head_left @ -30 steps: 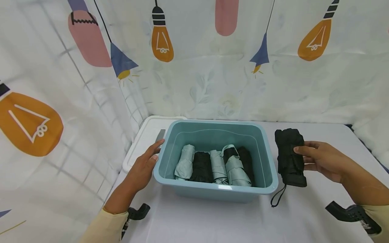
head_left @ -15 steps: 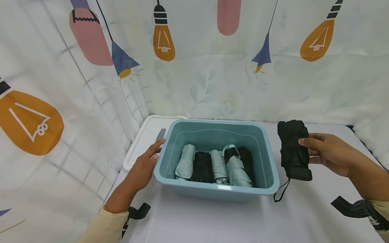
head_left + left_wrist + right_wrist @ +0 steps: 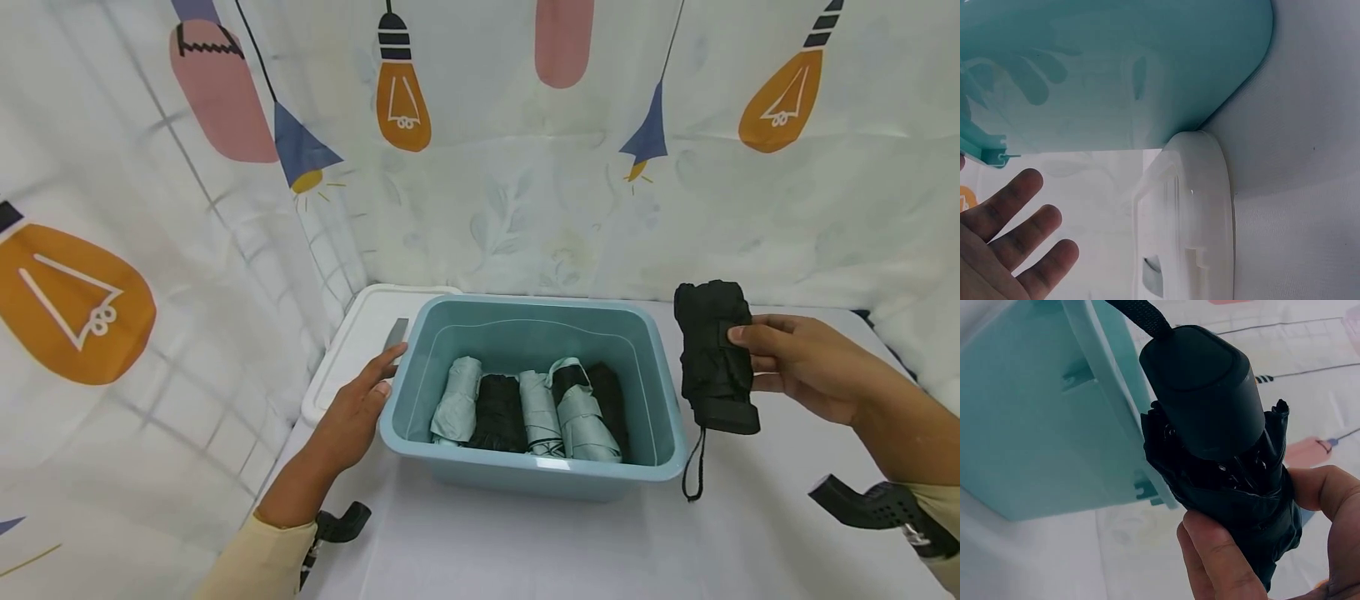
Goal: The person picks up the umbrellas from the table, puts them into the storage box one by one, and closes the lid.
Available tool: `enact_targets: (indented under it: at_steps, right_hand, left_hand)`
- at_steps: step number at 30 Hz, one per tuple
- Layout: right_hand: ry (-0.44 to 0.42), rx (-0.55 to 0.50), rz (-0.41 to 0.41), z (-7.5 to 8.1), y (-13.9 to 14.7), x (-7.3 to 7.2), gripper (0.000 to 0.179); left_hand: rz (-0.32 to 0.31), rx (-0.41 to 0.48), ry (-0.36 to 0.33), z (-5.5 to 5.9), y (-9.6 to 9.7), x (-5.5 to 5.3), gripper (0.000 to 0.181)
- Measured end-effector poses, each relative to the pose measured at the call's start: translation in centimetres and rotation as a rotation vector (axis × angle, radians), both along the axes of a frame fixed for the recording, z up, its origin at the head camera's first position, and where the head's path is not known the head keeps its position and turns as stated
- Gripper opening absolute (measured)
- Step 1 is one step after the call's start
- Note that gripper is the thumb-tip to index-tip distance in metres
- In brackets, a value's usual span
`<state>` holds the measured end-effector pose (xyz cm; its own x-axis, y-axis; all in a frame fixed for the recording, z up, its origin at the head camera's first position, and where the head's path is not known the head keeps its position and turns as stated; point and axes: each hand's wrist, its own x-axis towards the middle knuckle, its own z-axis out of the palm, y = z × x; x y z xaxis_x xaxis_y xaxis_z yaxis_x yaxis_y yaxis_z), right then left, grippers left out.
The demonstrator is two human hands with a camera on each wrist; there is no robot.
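My right hand (image 3: 813, 367) grips a folded black umbrella (image 3: 716, 358) in the air, right of the blue-green plastic tub (image 3: 525, 483). Its wrist strap hangs down from the handle end. Seen from the right wrist, thumb and fingers pinch the umbrella's fabric (image 3: 1244, 515) from both sides, below the smooth handle (image 3: 1210, 394). My left hand (image 3: 348, 421) rests its fingertips against the tub's left rim, with the other fingers spread in the left wrist view. Inside the tub, several rolled umbrellas lie side by side: pale green ones (image 3: 457, 400) and black ones (image 3: 501, 414).
A white lid-like box (image 3: 1200, 206) stands on the table left of the tub, partly behind it, with a grey patch on top. White cloth covers the table (image 3: 510, 550). A patterned curtain (image 3: 525, 208) hangs behind and along the left.
My right hand has lifted the black umbrella higher, swaying it slightly right and then back left. The left hand and the tub stay in place.
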<state>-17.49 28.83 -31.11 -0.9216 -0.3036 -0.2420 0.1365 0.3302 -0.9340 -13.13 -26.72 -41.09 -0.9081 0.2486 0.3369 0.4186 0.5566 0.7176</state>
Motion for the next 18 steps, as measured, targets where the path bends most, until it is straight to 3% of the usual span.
enact_targets:
  at_steps: [8, 18]
  right_hand:
    - [0.023, -0.037, 0.018, 0.7, -1.3, 0.0, 0.063]
    - [0.023, -0.024, 0.038, 1.6, -3.9, 0.0, 0.073]
  left_hand:
    - [0.001, -0.008, 0.010, -0.1, 0.0, 0.0, 0.053]
    - [-0.008, 0.005, 0.006, -0.1, 0.0, 0.0, 0.053]
